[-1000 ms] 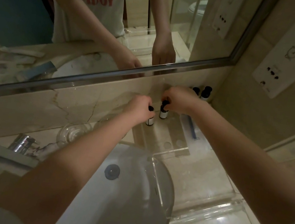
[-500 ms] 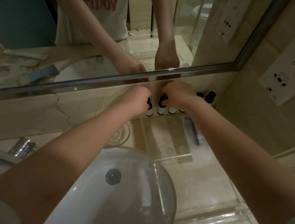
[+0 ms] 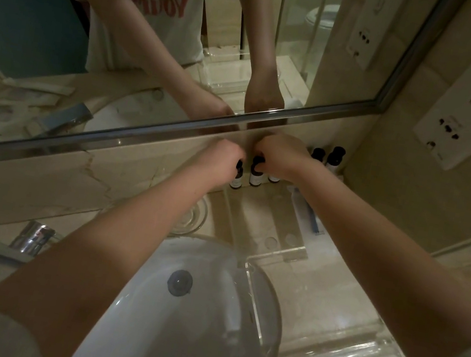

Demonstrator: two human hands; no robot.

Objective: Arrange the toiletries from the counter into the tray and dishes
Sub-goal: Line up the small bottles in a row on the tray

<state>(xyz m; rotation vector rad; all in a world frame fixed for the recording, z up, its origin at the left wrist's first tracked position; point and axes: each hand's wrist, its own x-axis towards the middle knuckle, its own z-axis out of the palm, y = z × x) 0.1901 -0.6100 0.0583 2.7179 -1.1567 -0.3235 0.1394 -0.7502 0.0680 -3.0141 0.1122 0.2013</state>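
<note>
Both bottles stand nearer the wall (image 3: 150, 161) than a second ago, at the far end of the clear tray (image 3: 265, 217). The left hand (image 3: 221, 160) curls round the left bottle (image 3: 236, 178); the right hand (image 3: 281, 158) pinches the right bottle (image 3: 255, 177) by its cap.

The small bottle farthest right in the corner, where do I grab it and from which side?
Pinch the corner bottle by its dark cap from above, probably: it stands upright, walls close behind and right, a neighbour bottle close on its left.
</note>
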